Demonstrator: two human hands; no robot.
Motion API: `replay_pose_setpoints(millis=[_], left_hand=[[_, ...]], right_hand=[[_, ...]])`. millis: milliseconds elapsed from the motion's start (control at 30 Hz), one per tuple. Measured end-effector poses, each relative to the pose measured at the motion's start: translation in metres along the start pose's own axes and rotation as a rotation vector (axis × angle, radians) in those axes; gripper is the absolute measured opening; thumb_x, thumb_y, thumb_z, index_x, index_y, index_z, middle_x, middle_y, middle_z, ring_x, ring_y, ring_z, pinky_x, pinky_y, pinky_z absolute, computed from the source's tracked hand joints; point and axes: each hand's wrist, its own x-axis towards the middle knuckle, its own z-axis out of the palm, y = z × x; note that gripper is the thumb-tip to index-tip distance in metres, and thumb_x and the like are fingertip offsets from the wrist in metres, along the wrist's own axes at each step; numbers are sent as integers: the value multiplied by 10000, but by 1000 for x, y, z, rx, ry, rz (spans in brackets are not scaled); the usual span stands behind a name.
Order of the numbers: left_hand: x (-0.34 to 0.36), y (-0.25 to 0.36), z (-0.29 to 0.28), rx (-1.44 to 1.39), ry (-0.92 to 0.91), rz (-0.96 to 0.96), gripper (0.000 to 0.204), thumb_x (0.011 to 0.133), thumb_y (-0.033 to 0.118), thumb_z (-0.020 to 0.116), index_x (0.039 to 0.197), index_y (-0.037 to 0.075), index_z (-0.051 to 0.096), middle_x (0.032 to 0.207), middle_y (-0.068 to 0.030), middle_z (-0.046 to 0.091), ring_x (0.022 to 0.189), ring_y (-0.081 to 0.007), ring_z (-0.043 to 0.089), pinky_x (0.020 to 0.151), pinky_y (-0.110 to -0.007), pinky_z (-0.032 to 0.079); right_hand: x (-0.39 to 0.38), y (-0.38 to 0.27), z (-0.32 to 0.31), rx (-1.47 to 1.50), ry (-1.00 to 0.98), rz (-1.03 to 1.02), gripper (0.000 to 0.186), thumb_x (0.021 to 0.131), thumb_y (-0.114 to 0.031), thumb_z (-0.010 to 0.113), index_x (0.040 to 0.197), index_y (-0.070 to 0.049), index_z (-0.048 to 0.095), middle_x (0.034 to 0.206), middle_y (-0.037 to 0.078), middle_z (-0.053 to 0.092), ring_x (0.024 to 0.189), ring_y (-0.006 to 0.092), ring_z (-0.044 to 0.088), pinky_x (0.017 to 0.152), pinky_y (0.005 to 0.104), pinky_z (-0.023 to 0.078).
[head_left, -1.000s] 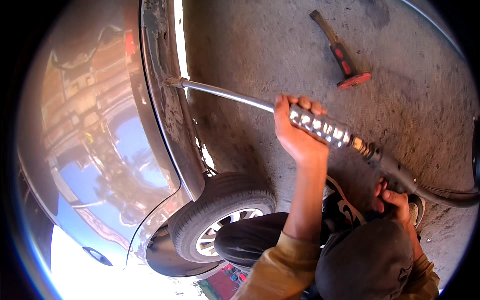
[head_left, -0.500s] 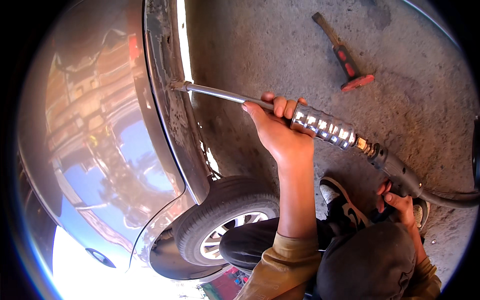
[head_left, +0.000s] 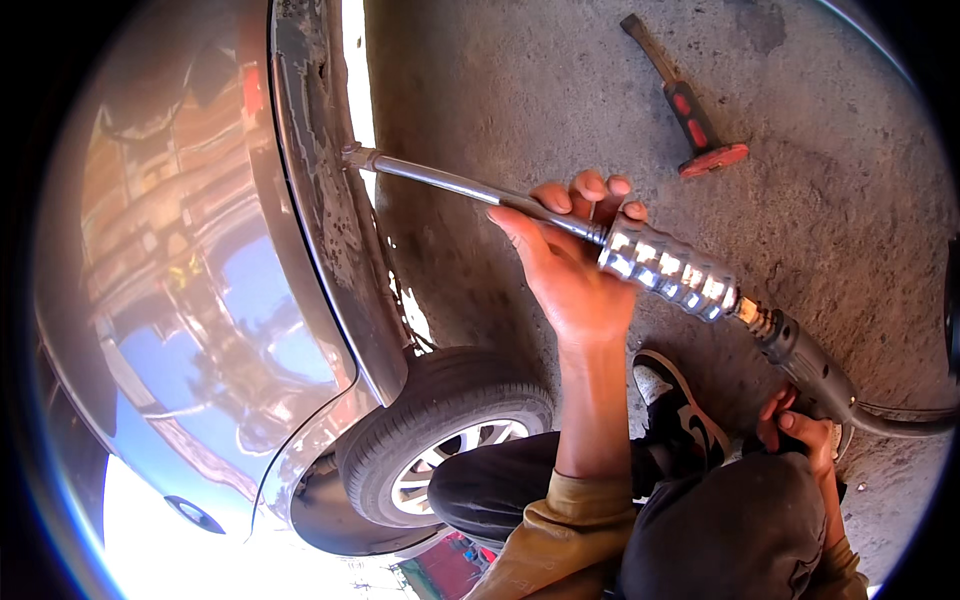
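A slide hammer dent puller reaches from the car's lower sill (head_left: 335, 215) to my right side. Its chrome rod (head_left: 440, 178) lies across my left hand (head_left: 580, 255), thumb along the near side and fingers loosely curled over the far side. Against that palm sits the ribbed chrome sliding weight (head_left: 670, 270). The rod's tip (head_left: 358, 157) meets the scraped, bare-metal sill, though firm contact is hard to judge. My right hand (head_left: 800, 430) is closed around the grip below the black gun body (head_left: 805, 360); the grip itself is mostly hidden.
A chisel with a red and black guarded handle (head_left: 697, 125) lies on the concrete floor (head_left: 480, 80). The car's rear wheel (head_left: 445, 440) is close to my left knee. A thick black cable (head_left: 905, 420) runs off right from the gun. My shoe (head_left: 685, 410) stands beneath the tool.
The gun body and sliding weight have shifted right and slightly down in view. My left fingers have loosened and spread around the rod. The tip appears slightly higher on the sill.
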Motion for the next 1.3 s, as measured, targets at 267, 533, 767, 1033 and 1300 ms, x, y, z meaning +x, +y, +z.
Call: replay_pose_setpoints(millis=[267, 533, 767, 1033, 1300], left_hand=[[5, 15, -10, 106, 92, 67, 395, 932, 500, 472, 817, 123, 501, 897, -65, 539, 871, -231, 525, 774, -377, 447], [8, 15, -6, 78, 80, 62, 375, 940, 483, 472, 839, 125, 520, 907, -67, 542, 844, -213, 525, 760, -369, 450], [7, 17, -7, 74, 81, 73, 357, 952, 477, 446, 884, 135, 523, 920, -67, 547, 782, -189, 515, 736, -365, 445], [6, 17, -2, 59, 105, 77, 347, 956, 464, 447, 868, 137, 522, 873, -48, 500, 710, -169, 499, 710, -361, 427], [7, 6, 7, 38, 80, 62, 352, 949, 455, 461, 846, 123, 519, 849, -45, 484, 678, -159, 493, 707, -359, 415]], right_hand=[[22, 2, 6, 150, -69, 130, 308, 738, -58, 617, 1015, 13, 504, 826, 191, 598, 478, 219, 500, 485, 324, 407], [23, 5, 5, 175, -62, 128, 318, 723, -69, 625, 1012, 1, 511, 823, 189, 600, 459, 218, 496, 500, 336, 416], [23, 5, 6, 114, -84, 109, 305, 745, -75, 627, 1013, 10, 511, 832, 187, 605, 467, 217, 504, 502, 330, 427], [20, 6, 3, 68, -108, 85, 300, 780, -89, 659, 1015, 17, 505, 868, 174, 603, 503, 203, 509, 510, 323, 426], [4, -6, 2, 66, -12, 53, 401, 780, -124, 705, 1076, 16, 473, 842, 123, 556, 554, 176, 497, 573, 316, 417]])
